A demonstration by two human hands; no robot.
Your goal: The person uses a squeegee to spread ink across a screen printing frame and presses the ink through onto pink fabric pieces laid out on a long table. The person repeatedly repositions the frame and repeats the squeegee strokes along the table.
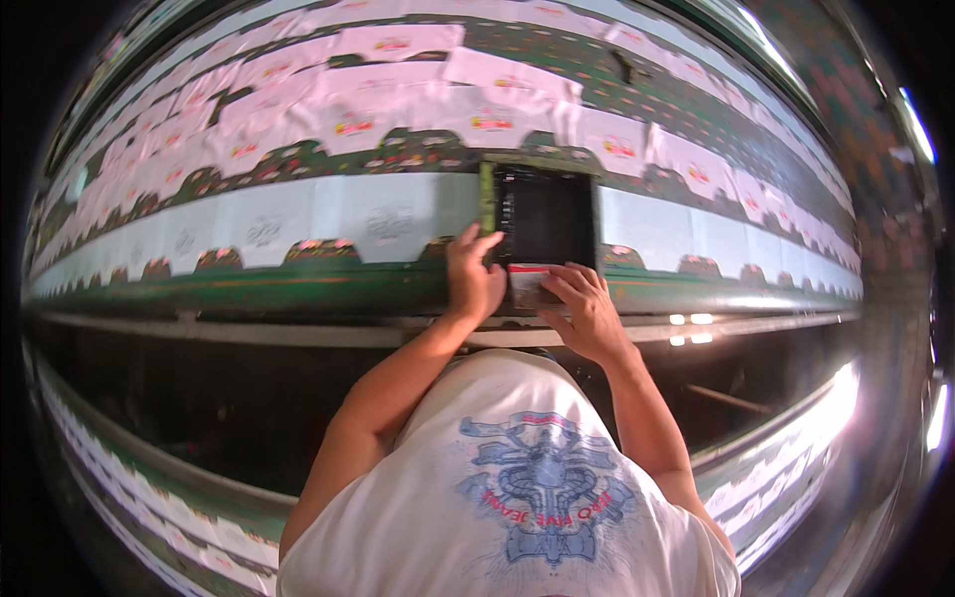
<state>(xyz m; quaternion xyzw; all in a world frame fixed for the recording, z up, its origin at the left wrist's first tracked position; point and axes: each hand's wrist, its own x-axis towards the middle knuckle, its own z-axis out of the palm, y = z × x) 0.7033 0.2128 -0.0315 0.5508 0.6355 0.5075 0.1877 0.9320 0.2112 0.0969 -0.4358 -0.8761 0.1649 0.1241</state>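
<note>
Two bare forearms rising from the lower edge over a white printed T-shirt [517,497], near the bottom of the view; beyond the shirt, a dark gap with a long pale rail [298,333] running across; both hands meeting at the near edge of the long printing desk [298,284], close together but not touching each other; left hand [474,279] wrapped over the lower left corner of a dark rectangular screen frame [545,214], thumb and fingers closed on its greenish side bar, so grasping the frame; right hand [585,308] lying flat with fingers spread and loose, fingertips pressing a small white-and-red card [527,279] just under the frame's near edge; whether the right hand pinches the card or only rests on it, cannot tell; frame lying flat on the desk, square to its near edge, directly ahead of the body; left and right of the frame, a band of plain white cloth panels [378,214] laid edge to edge along the desk; farther back, more rows of white panels with small red and yellow prints [487,121], curving away on parallel desks; farthest off, a bright strip of light [766,40] near the upper right rim.
</note>
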